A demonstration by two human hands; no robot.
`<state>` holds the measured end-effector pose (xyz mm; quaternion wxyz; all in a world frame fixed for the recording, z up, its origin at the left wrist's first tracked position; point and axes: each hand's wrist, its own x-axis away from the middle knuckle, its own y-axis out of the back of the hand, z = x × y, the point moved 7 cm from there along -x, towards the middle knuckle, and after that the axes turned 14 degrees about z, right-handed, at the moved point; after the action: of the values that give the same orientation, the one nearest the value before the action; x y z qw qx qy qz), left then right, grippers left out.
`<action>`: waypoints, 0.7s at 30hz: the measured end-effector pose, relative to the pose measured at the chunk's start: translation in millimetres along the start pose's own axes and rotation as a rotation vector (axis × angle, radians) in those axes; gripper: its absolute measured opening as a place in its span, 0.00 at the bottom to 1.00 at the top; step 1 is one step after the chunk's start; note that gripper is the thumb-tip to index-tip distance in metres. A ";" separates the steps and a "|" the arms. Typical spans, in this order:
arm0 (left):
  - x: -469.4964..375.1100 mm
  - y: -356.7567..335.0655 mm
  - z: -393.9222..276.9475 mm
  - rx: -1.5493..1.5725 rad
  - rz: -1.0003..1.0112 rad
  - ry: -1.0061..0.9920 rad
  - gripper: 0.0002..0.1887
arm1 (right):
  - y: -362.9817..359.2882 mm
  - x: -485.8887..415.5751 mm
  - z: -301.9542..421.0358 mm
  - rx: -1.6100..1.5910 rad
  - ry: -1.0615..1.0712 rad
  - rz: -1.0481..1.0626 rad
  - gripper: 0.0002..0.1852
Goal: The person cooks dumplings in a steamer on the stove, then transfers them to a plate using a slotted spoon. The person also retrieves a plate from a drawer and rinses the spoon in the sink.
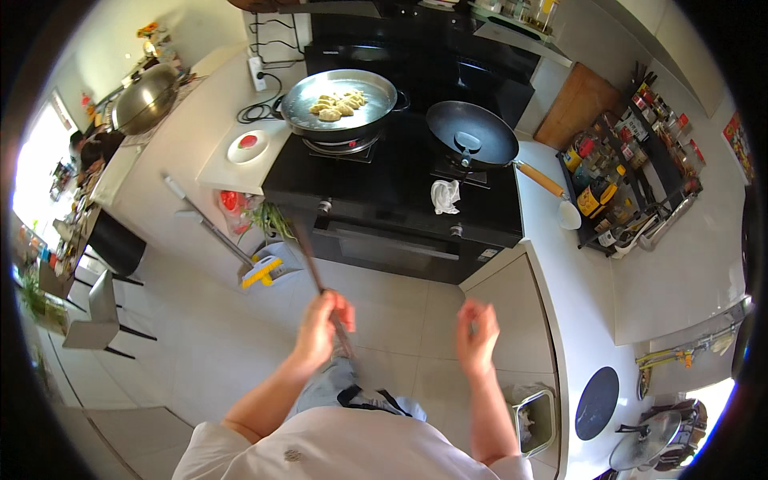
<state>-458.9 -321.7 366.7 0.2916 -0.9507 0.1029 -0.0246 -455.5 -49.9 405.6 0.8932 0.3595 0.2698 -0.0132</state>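
My left hand (319,330) is closed around a long, dark stick (311,262), probably chopsticks, slanting up towards the stove. Fingers curled and blurred, my right hand (477,336) is raised over the floor beside the counter, with nothing plainly visible in it. Ahead, several dumplings (339,105) lie grouped in a wide, shiny pan (300,114) on the left burner. A dark wok (444,123) with a wooden handle (540,180) sits over the right burner, and a ladle or spatula (467,144) rests inside it. A crumpled white cloth (445,197) lies on the black stove (384,174).
A white plate (248,155) with something red stands left of the stove. Bottles fill a black rack (660,186) on the right counter (570,336). A broom (262,271) and dustpan lean below left. Right of me stands a bin (553,420); a wooden cutting board (567,108) leans behind.
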 end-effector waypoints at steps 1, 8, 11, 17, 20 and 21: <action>-9.8 23.6 -23.3 0.004 -0.025 -0.025 0.13 | -7.0 -30.0 -18.4 -0.008 -0.097 -0.025 0.08; -99.4 126.9 -116.7 -0.041 -0.246 -0.185 0.14 | -64.8 -186.1 -186.0 -0.873 -0.922 -0.091 0.36; -128.8 153.0 -138.3 -0.034 -0.278 -0.280 0.14 | -96.1 -226.4 -231.8 -1.134 -1.083 -0.081 0.45; -179.6 188.7 -164.7 -0.060 -0.377 -0.329 0.13 | -130.5 -272.3 -277.6 -1.321 -1.086 -0.138 0.12; -215.4 198.8 -180.1 -0.076 -0.371 -0.334 0.13 | -123.3 -282.2 -291.8 -1.239 -1.080 -0.091 0.07; -226.7 203.8 -185.1 -0.081 -0.364 -0.336 0.13 | -118.9 -281.8 -296.7 -1.230 -1.084 -0.074 0.07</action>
<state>-737.2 -540.6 409.1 0.2570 -0.9552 -0.1190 0.0858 -862.2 6.6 291.8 0.9360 -0.2600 -0.2287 -0.0641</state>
